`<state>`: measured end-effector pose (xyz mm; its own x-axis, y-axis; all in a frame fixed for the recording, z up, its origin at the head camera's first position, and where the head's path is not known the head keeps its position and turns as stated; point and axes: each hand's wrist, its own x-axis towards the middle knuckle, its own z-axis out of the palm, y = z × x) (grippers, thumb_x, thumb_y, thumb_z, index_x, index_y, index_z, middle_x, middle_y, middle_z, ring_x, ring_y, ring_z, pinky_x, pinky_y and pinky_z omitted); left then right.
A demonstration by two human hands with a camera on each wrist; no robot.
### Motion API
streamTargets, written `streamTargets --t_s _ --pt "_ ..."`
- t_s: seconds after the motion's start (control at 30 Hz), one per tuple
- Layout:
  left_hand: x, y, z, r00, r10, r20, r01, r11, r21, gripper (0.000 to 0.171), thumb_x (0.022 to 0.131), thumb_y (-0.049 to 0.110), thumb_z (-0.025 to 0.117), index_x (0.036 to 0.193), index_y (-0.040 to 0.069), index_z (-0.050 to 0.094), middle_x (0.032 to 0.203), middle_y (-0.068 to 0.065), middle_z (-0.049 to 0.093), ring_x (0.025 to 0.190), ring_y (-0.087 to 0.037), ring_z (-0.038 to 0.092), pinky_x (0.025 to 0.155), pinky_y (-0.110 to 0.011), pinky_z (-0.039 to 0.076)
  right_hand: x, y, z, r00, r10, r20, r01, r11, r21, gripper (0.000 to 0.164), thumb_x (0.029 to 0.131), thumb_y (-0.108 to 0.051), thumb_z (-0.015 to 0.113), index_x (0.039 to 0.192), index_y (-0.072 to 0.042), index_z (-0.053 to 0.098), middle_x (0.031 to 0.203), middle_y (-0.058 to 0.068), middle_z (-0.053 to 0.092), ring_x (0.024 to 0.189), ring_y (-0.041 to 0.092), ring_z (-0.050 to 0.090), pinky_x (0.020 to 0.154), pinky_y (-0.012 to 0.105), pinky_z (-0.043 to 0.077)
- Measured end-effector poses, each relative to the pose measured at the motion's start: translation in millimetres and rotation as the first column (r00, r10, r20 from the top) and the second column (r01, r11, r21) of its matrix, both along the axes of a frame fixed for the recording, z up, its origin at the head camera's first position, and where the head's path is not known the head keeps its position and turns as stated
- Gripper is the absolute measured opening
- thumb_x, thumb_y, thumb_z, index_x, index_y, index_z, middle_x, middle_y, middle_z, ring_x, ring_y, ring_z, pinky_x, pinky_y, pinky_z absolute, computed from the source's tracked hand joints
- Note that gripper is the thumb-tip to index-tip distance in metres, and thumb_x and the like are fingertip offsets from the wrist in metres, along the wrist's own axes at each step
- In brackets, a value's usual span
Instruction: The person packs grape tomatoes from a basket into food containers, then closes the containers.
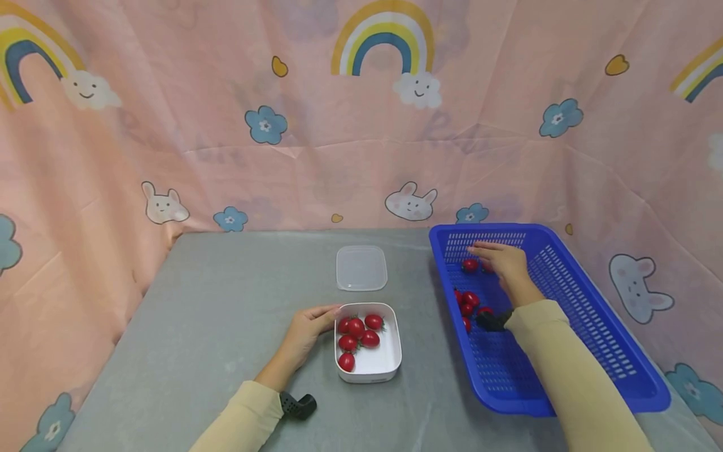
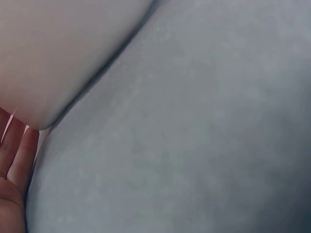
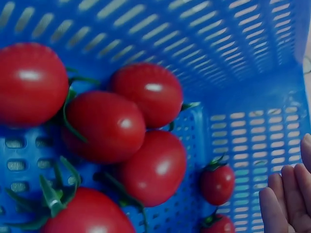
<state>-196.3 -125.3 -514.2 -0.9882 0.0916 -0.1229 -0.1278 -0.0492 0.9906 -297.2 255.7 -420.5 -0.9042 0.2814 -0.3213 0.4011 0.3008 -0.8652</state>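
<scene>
1. Tomatoes are in two spots: some in the white box at lower centre of the frame, bunched toward its left side, and more in the blue basket on the right, mostly along its left wall.
2. Left hand is at the box's upper-left corner, fingers fairly straight and touching the side rather than wrapped round it. My guess is that's to stop the box sliding.
3. Right hand is over the basket's far end, fingers loosely extended with nothing in them that I can see. In the right wrist view, two tomatoes sit just beside the fingertips, lower right.
4. Lid is off, flat on the table just above the box in the frame. Probably parked there so the box top stays clear.
</scene>
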Motion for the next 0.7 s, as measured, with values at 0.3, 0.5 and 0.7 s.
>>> streamTargets --t_s 0.3,0.5,0.7 --pt "-0.6 0 -1.8 1.0 0.003 0.006 -0.003 1.0 0.008 0.031 0.093 0.012 0.067 0.115 -0.009 0.069 0.114 -0.014 0.074 0.093 -0.003 0.069 0.086 -0.02 0.055 -4.0 7 -11.8 0.998 0.054 -0.012 -0.053 0.998 0.029 0.059 0.095 -0.029 0.067 0.144 -0.001 0.05 0.153 0.018 0.043 0.142 0.037 0.042 0.121 0.049 0.028" --pt "-0.8 0 -1.1 1.0 0.006 -0.001 -0.006 1.0 0.016 0.031 0.092 0.011 0.067 0.115 -0.011 0.068 0.112 -0.014 0.074 0.092 -0.003 0.069 0.085 -0.021 0.055 -8.4 7 -19.2 0.998 0.032 -0.056 -0.03 0.999 0.032 0.056 0.093 -0.024 0.07 0.139 0.003 0.053 0.147 0.02 0.047 0.14 0.035 0.045 0.118 0.046 0.034" --pt "-0.1 0 0.5 1.0 0.01 0.005 -0.01 1.0 0.001 0.03 0.093 0.01 0.066 0.115 -0.01 0.069 0.113 -0.015 0.074 0.091 -0.002 0.069 0.085 -0.02 0.055 -11.2 8 -26.5 0.996 0.061 -0.07 -0.056 0.995 0.077 0.053 0.094 -0.022 0.069 0.137 0.005 0.054 0.145 0.023 0.049 0.141 0.036 0.043 0.117 0.046 0.035"
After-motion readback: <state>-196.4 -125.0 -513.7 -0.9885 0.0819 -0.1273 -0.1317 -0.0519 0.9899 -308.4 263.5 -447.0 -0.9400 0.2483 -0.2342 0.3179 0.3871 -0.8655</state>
